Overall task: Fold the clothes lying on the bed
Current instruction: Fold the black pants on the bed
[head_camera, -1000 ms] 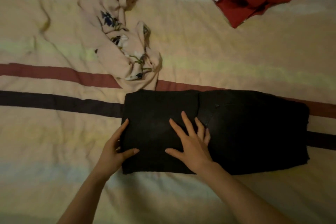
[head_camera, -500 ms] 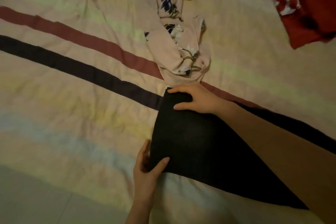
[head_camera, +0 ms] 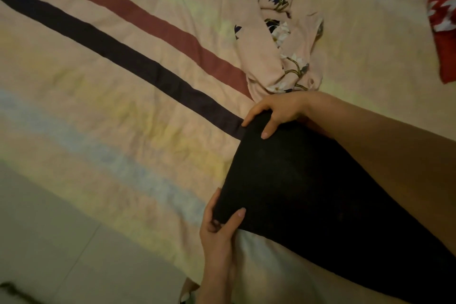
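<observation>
Hands both grip the left end of the black garment [head_camera: 308, 180]: left hand [head_camera: 219, 232] pinches the near corner, right hand [head_camera: 276, 111] curls over the far corner. Garment lies part-folded on the striped bedspread [head_camera: 111, 111], just beside the crumpled floral garment [head_camera: 278, 39]; red garment [head_camera: 444, 24] sits well apart at the right edge. My read: next fold goes rightward. Keep both corners level, lift together, land edge on edge, then smooth flat.
</observation>
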`<move>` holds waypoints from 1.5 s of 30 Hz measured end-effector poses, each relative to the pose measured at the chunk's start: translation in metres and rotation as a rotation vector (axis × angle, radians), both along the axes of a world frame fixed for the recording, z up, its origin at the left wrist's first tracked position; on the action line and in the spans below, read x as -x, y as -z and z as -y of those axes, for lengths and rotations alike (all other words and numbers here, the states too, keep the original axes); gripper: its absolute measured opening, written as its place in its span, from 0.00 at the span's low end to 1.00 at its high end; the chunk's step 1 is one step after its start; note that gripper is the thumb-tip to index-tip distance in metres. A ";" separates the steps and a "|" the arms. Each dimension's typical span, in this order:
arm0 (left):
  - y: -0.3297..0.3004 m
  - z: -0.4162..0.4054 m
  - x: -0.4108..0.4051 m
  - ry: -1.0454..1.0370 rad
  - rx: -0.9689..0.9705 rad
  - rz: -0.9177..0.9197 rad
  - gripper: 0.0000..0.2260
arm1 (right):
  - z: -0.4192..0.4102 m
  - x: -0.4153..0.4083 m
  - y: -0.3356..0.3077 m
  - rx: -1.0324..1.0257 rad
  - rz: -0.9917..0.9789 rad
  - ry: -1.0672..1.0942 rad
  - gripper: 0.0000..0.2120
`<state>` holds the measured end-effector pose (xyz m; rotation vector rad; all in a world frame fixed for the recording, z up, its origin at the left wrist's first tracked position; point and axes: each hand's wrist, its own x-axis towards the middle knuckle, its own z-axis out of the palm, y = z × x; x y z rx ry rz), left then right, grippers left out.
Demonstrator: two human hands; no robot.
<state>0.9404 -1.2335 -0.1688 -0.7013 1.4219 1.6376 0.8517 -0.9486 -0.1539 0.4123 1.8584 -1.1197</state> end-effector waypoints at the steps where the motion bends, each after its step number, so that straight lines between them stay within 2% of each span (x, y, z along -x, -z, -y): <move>1: -0.004 -0.001 -0.001 -0.024 -0.016 0.004 0.37 | -0.002 -0.002 -0.005 0.003 -0.013 0.003 0.22; 6: -0.030 -0.007 -0.015 -0.029 -0.062 -0.020 0.42 | -0.019 -0.033 -0.045 0.011 -0.096 0.094 0.18; 11: -0.070 -0.039 -0.056 0.076 -0.176 -0.091 0.36 | -0.055 -0.098 -0.091 0.065 -0.128 0.275 0.16; 15: -0.089 -0.065 -0.101 0.221 -0.249 -0.101 0.36 | -0.082 -0.171 -0.109 0.062 -0.165 0.476 0.16; 23: -0.083 -0.100 -0.189 0.456 -0.264 -0.136 0.31 | -0.100 -0.316 -0.107 0.075 -0.201 0.850 0.19; 26: -0.075 -0.109 -0.221 0.553 -0.277 -0.141 0.27 | -0.103 -0.369 -0.098 0.030 -0.186 0.907 0.16; 29: -0.066 -0.119 -0.247 0.669 -0.281 -0.159 0.31 | -0.102 -0.417 -0.084 -0.031 -0.192 0.964 0.13; 31: -0.061 -0.125 -0.260 0.743 -0.273 -0.185 0.34 | -0.096 -0.439 -0.075 0.001 -0.217 1.084 0.11; 34: -0.048 -0.129 -0.276 0.818 -0.233 -0.243 0.32 | -0.088 -0.457 -0.059 0.060 -0.233 1.255 0.11; 39: -0.028 -0.137 -0.285 0.953 -0.175 -0.301 0.37 | -0.079 -0.468 -0.035 -0.185 -0.300 1.230 0.17; 41: -0.033 -0.139 -0.278 1.010 -0.182 -0.318 0.35 | -0.065 -0.469 -0.036 -0.307 -0.393 1.232 0.19; 43: -0.043 -0.137 -0.263 1.030 -0.197 -0.480 0.31 | -0.044 -0.469 -0.039 -0.463 -0.518 1.165 0.21; 45: -0.046 -0.138 -0.241 1.052 -0.166 -0.817 0.26 | -0.018 -0.463 -0.038 -0.599 -0.614 1.061 0.23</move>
